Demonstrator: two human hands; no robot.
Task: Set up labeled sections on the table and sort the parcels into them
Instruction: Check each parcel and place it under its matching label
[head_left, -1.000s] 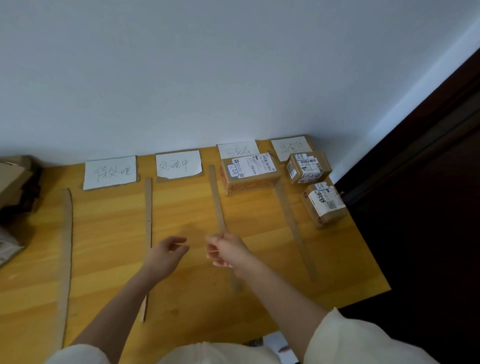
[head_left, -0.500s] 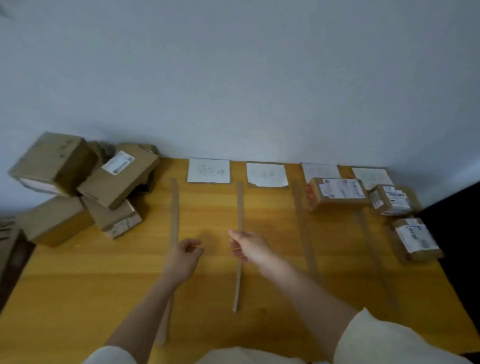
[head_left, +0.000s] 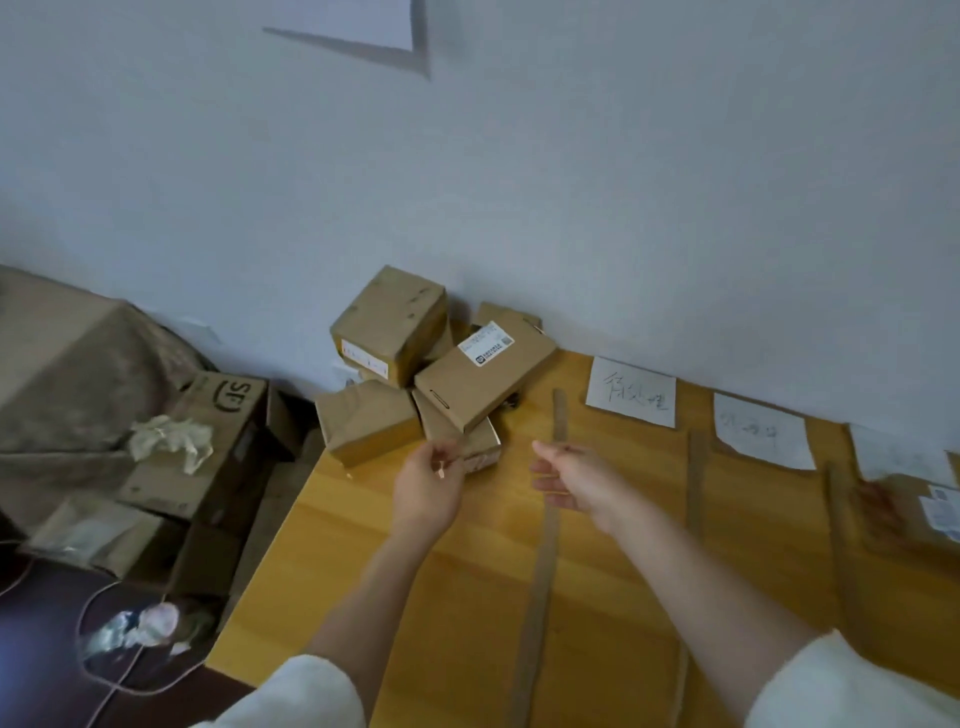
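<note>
both hands hover above the wooden surface (head_left: 363, 561), holding nothing: the left hand (head_left: 427, 486) has its fingers loosely curled, and the right hand (head_left: 574, 480) is loosely curled too, over the far part of a cardboard strip (head_left: 545, 540). just beyond the left hand sits a pile of brown parcels (head_left: 415, 374) in the surface's far left corner against the wall; the flat box on top (head_left: 483, 376) carries a white sticker with a dark logo, its print too small to read. to the right, paper labels lie along the wall: the first label (head_left: 631, 392) bears handwritten chinese characters, the second label (head_left: 761, 436) has fainter writing i cannot read. a second strip (head_left: 695, 483) lies between them. off the surface to the left, a carton (head_left: 218, 415) shows the letters "sf".
</note>
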